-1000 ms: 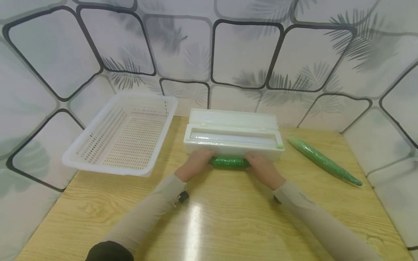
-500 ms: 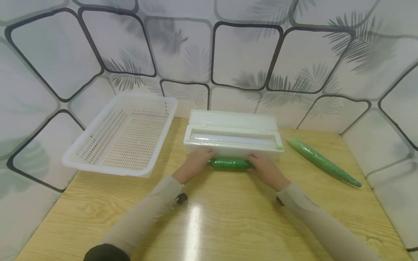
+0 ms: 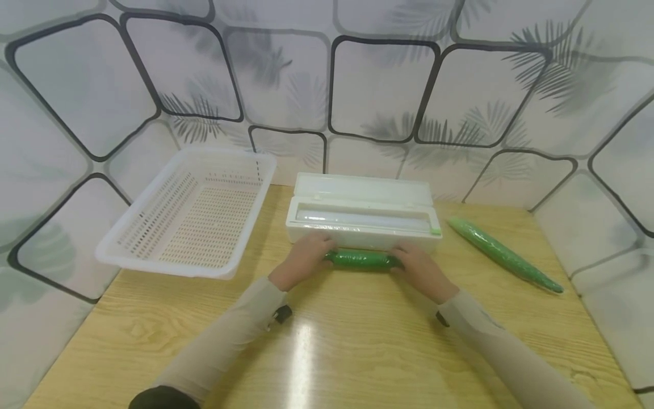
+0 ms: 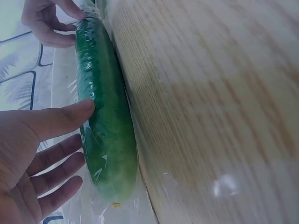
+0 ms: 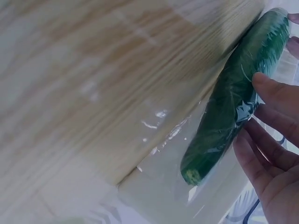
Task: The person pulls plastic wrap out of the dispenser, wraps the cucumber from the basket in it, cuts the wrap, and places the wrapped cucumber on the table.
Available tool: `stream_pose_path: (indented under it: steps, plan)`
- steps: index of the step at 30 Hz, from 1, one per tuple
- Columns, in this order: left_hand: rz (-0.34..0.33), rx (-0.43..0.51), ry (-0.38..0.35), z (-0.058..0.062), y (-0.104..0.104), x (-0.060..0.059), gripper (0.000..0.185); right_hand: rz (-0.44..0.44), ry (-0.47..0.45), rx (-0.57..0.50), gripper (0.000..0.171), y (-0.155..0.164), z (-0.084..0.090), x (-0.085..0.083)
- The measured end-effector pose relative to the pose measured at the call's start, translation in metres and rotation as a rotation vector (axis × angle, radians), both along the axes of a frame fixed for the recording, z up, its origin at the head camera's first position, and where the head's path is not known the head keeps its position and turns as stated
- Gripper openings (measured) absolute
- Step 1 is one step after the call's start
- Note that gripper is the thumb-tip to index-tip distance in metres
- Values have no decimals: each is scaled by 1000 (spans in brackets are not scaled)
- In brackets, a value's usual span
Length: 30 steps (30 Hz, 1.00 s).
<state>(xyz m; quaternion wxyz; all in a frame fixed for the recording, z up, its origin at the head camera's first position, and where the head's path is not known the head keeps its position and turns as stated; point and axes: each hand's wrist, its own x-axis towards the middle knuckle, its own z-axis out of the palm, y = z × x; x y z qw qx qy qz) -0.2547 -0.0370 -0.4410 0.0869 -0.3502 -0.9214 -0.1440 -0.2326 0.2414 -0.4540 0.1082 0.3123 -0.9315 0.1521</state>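
A green cucumber (image 3: 361,259) lies crosswise just in front of an open white cling film box (image 3: 357,236). Clear cling film (image 5: 161,193) wraps it and spreads flat beyond its tip in the right wrist view. My left hand (image 3: 306,258) holds the cucumber's left part, thumb (image 4: 77,114) on its near side and fingers behind. Toward the other end, my right hand (image 3: 423,271) grips it the same way, its thumb (image 5: 275,91) pressed on the wrapped skin. Inside the box the film roll (image 3: 363,220) shows, with a small green piece (image 3: 435,231) at the right end.
A second cucumber (image 3: 506,255), wrapped in film, lies at a slant to the right of the box. To the left stands a white slotted basket (image 3: 166,267). A patterned wall (image 3: 378,96) closes off the back of the wooden table (image 3: 378,346).
The cucumber has rolled slightly toward me, away from the box. My hands have come a little farther apart, and more of the cucumber shows between them.
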Motion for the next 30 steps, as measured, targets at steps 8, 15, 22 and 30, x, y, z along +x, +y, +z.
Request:
stream_pose_path:
  steps: [8, 15, 22, 30]
  plan:
    - [-33, -9, -24, 5, 3, 1, 26, 28, 186, -198, 37, 44, 21, -16]
    - [-79, -118, -32, 39, 34, -14, 22, -60, 59, -204, 42, 83, 38, -43]
    - [-84, -197, 34, 64, 107, -37, 21, 29, -64, -171, 46, 88, 32, -61]
    - [-49, -229, 106, 52, 170, -53, 30, 87, -123, -149, 48, 89, 23, -73]
